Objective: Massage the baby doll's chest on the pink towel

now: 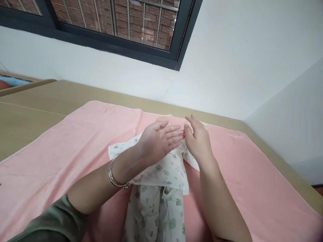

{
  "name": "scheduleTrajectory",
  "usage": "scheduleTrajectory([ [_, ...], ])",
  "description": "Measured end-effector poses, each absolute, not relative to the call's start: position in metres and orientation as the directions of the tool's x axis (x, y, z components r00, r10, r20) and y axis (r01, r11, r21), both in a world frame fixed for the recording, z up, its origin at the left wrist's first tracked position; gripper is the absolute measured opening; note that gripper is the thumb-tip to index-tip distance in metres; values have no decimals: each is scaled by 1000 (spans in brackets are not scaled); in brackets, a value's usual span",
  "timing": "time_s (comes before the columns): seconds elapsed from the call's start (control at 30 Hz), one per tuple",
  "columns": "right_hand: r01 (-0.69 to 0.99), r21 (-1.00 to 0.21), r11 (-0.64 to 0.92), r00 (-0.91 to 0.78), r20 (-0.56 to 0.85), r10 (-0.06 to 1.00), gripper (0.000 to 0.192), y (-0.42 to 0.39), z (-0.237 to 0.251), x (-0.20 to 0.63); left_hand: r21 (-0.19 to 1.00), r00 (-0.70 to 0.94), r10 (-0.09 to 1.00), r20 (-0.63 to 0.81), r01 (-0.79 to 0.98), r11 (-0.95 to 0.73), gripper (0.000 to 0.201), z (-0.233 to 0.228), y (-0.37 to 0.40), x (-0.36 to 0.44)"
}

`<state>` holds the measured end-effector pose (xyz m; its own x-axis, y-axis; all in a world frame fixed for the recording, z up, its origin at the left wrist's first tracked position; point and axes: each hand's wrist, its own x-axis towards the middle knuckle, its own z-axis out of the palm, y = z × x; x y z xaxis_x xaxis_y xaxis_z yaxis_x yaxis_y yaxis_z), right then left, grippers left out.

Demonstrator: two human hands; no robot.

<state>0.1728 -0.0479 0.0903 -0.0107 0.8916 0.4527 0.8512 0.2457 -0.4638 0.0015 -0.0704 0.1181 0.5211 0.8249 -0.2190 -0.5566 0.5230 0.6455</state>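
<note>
A small white baby garment (pixel 161 188) printed with little green and pink animals lies on a pink towel (pixel 63 148). My left hand (pixel 158 141) hovers above its upper part, palm turned up and fingers spread, a silver bangle on the wrist. My right hand (pixel 198 137) stands on edge just to the right, fingers straight and apart, its thumb close to my left fingertips. Neither hand holds anything. Something pinkish shows just past my hands, mostly hidden by them.
The pink towel covers a tan wooden surface (pixel 30 111) that runs to a white wall. A dark-framed window (pixel 121 30) with bars is above. A wooden frame (pixel 22 84) sits at the far left.
</note>
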Motion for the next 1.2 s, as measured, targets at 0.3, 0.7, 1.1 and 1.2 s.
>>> scheduleTrajectory([
  [0.3,773,-252,582,-341,608,717,80,-118,83,119,703,676,732,84,-561,437,64,128,-97,-15],
  [0.7,617,-243,749,-451,670,589,81,-127,79,118,756,429,900,77,-614,228,64,110,-109,16],
  [1.1,647,-252,720,-348,742,572,94,-132,81,125,827,621,727,294,-547,133,72,105,-131,4],
  [1.2,617,-217,756,-444,697,562,105,-147,79,116,813,546,798,254,-567,130,76,115,-124,0],
])
